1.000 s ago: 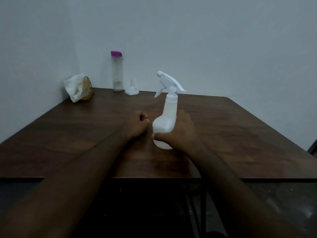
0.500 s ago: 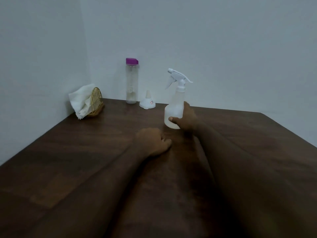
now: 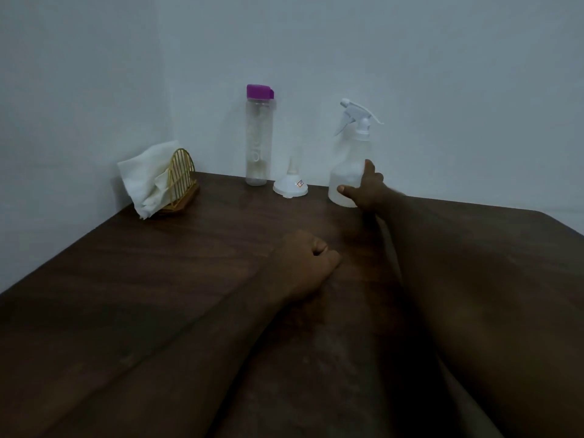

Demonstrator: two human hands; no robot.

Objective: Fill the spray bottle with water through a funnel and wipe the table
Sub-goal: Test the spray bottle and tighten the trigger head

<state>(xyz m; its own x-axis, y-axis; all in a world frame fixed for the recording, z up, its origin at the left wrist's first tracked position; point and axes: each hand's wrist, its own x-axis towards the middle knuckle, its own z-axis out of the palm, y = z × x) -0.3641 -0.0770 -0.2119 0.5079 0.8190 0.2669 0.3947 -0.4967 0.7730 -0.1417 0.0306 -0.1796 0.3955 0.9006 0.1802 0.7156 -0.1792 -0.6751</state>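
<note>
- Spray bottle [image 3: 350,165]: white, translucent, upright at the far edge of the dark wooden table [image 3: 158,279], close to the rear wall. Trigger head fitted, nozzle pointing left.
- Right hand [image 3: 363,188]: arm stretched forward across the table. The hand lies against the lower right side of the spray bottle, thumb extended leftward across the bottle's base, one finger raised along its side. The fingers are loosely spread, not wrapped around the body; contact is apparent, a firm grasp is not.
- Left hand [image 3: 303,260]: rests on the table nearer the camera, curled into a loose fist with nothing in it, well apart from the spray bottle.
- Funnel [image 3: 290,184]: white, inverted with its spout up, just left of the spray bottle and not touching it.
- Water bottle [image 3: 259,137]: clear, tall, purple cap on, upright just left of the funnel.
- Napkin holder [image 3: 181,181]: gold wire, at the far left corner, holding white napkins [image 3: 142,184].
</note>
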